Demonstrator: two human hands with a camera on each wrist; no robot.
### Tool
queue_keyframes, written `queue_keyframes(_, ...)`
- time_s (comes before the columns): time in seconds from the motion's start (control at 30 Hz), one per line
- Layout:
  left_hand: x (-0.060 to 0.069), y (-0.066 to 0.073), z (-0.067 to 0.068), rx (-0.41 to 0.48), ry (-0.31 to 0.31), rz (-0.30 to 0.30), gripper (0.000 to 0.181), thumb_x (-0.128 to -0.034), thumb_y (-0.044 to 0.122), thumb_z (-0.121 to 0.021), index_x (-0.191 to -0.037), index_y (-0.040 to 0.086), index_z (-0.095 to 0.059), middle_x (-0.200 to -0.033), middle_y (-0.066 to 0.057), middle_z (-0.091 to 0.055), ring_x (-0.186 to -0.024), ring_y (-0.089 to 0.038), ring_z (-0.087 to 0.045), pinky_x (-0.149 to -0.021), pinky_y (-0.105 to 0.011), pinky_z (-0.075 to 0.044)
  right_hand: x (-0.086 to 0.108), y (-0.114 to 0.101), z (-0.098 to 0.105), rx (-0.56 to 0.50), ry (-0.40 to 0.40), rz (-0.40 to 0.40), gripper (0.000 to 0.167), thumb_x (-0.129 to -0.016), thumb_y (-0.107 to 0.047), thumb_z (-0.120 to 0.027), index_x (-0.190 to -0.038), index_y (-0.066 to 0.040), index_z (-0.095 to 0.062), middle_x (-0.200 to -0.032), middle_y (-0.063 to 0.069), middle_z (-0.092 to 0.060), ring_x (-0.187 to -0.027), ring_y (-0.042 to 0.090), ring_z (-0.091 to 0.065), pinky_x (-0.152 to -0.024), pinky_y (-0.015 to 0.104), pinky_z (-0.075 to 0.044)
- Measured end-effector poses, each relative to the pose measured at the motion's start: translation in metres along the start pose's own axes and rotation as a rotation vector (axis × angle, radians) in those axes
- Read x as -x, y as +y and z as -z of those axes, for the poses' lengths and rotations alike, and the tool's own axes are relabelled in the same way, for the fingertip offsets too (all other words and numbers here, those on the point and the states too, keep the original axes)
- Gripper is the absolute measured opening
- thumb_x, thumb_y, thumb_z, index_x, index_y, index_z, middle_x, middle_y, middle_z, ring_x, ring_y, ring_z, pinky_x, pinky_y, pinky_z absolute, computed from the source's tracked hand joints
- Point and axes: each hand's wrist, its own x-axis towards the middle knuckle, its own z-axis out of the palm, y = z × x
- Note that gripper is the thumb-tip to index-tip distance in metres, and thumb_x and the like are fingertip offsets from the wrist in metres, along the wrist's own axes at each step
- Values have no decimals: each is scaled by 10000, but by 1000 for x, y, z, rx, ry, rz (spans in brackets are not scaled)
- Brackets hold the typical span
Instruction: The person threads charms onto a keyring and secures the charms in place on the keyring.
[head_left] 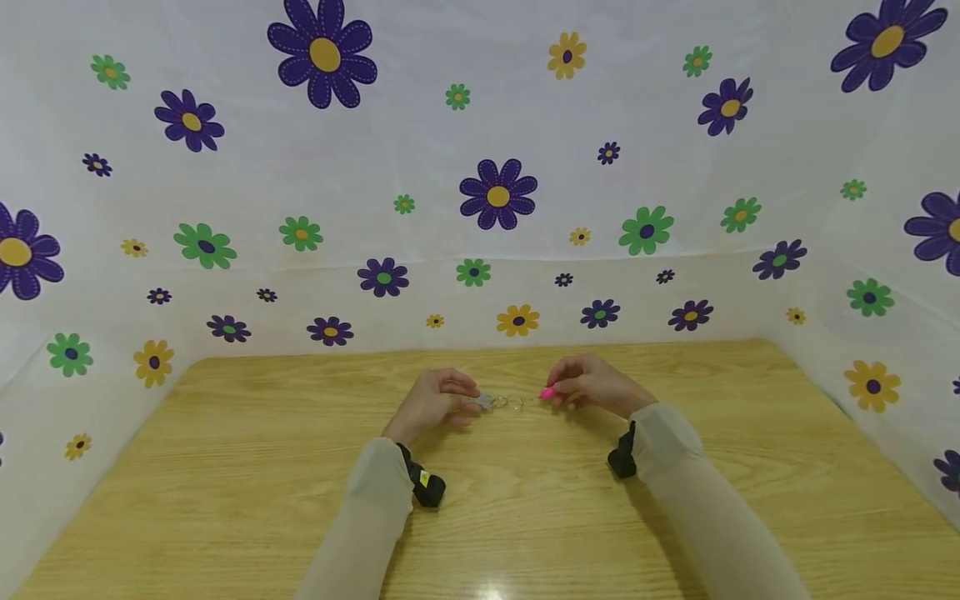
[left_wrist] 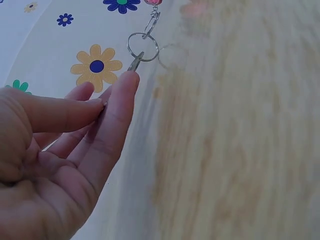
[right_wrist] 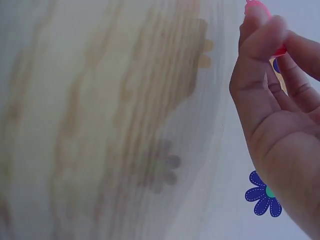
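Between the two hands a key ring (left_wrist: pixel 129 46) stretches just over the wooden table. My left hand (head_left: pixel 437 403) pinches a silver key (head_left: pixel 483 402) between thumb and fingers; in the left wrist view the key (left_wrist: pixel 135 62) shows only its end, threaded on the ring, and the rest is hidden by the fingers. A short metal chain (left_wrist: pixel 151 24) runs from the ring to a small pink charm (head_left: pixel 549 392). My right hand (head_left: pixel 596 385) holds that charm with thumb and fingertips. In the right wrist view the fingers cover most of the pink charm (right_wrist: pixel 280 51).
The glossy wooden table (head_left: pixel 517 508) extends in front of me. White cloth (head_left: pixel 420 150) printed with purple, green and yellow flowers stands at the back and both sides. A black strap camera sits on the left wrist (head_left: pixel 427 487) and another on the right wrist (head_left: pixel 622 454).
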Motion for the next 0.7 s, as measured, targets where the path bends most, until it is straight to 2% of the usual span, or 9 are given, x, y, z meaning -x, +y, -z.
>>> queue_keyframes(0.2, -2, 1, -1, -22, 2, -4, 212, -963, -158, -553, -1139, -87, -648, -1080, -183, -693, -905, -255, -722, -775, -338, -591, -1, -2, 1, 33, 13, 5, 152, -1009, 53, -526, -1135, 123, -572, -1043, 202, -702, -830, 204, -687, -759, 324, -576)
queue_keyframes(0.3, -4, 0, -1, -57, 5, -26, 201, -972, -137, -558, -1146, -101, -652, -1077, -190, -695, -899, -252, -720, -779, -331, -588, 0, -5, 1, 61, 16, 22, 186, -1004, 60, -520, -1167, 145, -548, -1086, 255, -688, -850, 225, -701, -775, 358, -583)
queue_keyframes(0.43, -2, 0, 3, -120, -4, -33, 203, -1003, -73, -554, -1181, -81, -652, -1138, -186, -682, -912, -249, -712, -776, -337, -585, 6, -7, 2, 112, 66, 22, 263, -1007, 30, -527, -1236, 158, -514, -1190, 298, -642, -873, 277, -711, -802, 399, -586)
queue_keyframes(0.53, 7, 1, 13, -192, -11, -55, 209, -1017, -44, -541, -1191, -71, -652, -1183, -189, -670, -931, -260, -705, -804, -361, -579, 13, -8, 4, 148, 107, 20, 317, -1024, -22, -536, -1284, 154, -491, -1241, 305, -611, -896, 310, -710, -820, 424, -582)
queue_keyframes(0.7, 39, 8, 38, -318, 5, -118, 210, -1028, -21, -532, -1191, -72, -654, -1199, -207, -658, -970, -299, -698, -834, -423, -567, 38, -10, 11, 178, 164, 55, 356, -1050, -81, -535, -1321, 142, -472, -1265, 299, -590, -902, 287, -696, -793, 406, -581)
